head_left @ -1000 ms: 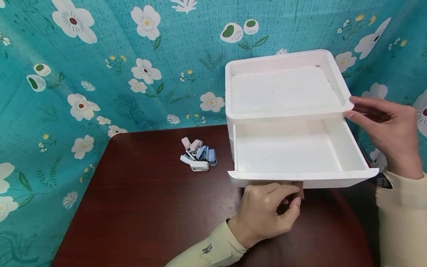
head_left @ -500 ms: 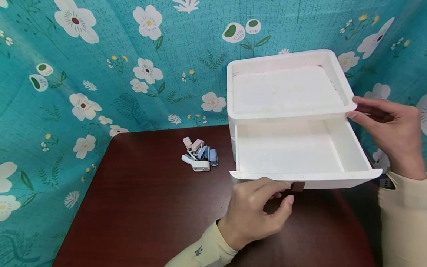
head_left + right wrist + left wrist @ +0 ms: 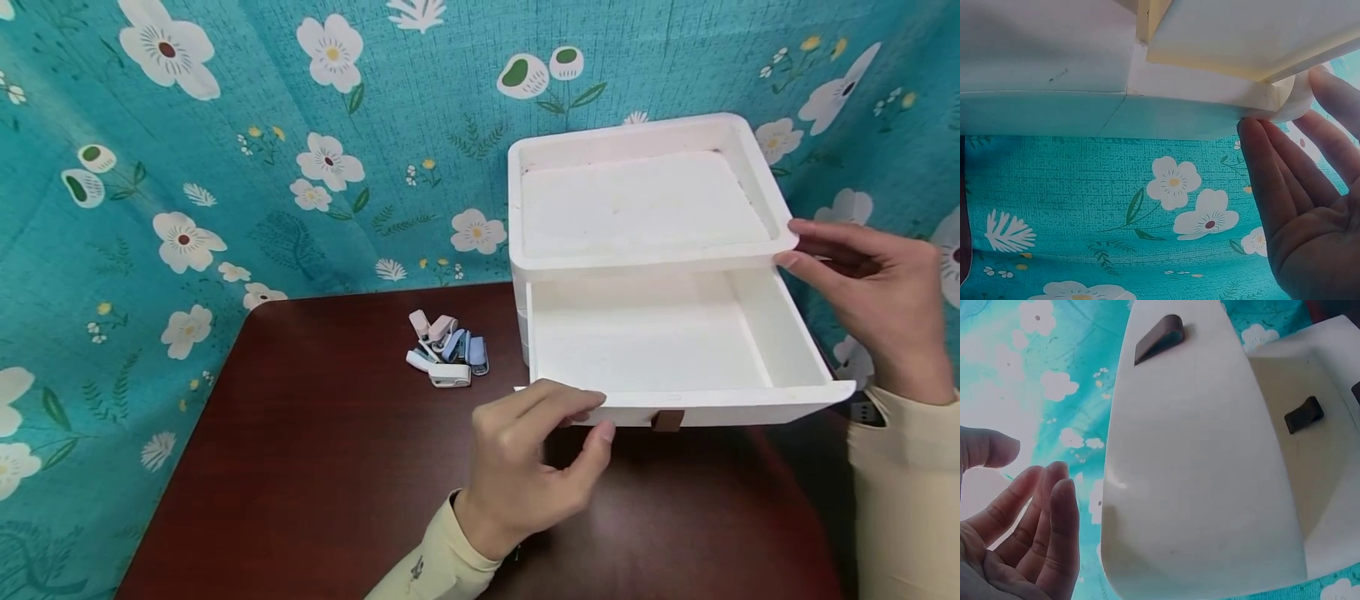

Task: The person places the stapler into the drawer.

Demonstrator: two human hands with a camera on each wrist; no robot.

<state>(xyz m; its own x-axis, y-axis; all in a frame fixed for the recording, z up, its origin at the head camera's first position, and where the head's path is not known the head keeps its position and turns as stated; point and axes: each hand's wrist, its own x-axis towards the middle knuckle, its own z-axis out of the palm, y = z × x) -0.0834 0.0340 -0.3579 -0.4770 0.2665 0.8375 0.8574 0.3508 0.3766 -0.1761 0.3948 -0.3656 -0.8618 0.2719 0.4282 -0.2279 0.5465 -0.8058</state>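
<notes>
A white plastic drawer unit [image 3: 645, 261] has its top drawer [image 3: 675, 333] pulled out, with nothing lying in it. My left hand [image 3: 525, 458] is in front of the drawer's left part, thumb and fingers parted and holding nothing. In the left wrist view, that hand [image 3: 1029, 537] is apart from the drawer front [image 3: 1191, 475] and its brown pull tab [image 3: 1161, 339]. My right hand [image 3: 885, 292] grips the unit's front right top corner between thumb and fingers. The right wrist view shows the right fingers [image 3: 1263, 169] against the unit's side.
Several small pastel stapler-like things [image 3: 449, 375] lie heaped on the dark red-brown table [image 3: 322, 467], left of the unit. A teal flowered cloth [image 3: 405, 167] hangs behind. A lower drawer front with its own tab [image 3: 1304, 415] shows in the left wrist view.
My left hand has let go of the brown pull tab and moved left along the drawer front. The drawer stays pulled out, and my right hand keeps its grip on the corner.
</notes>
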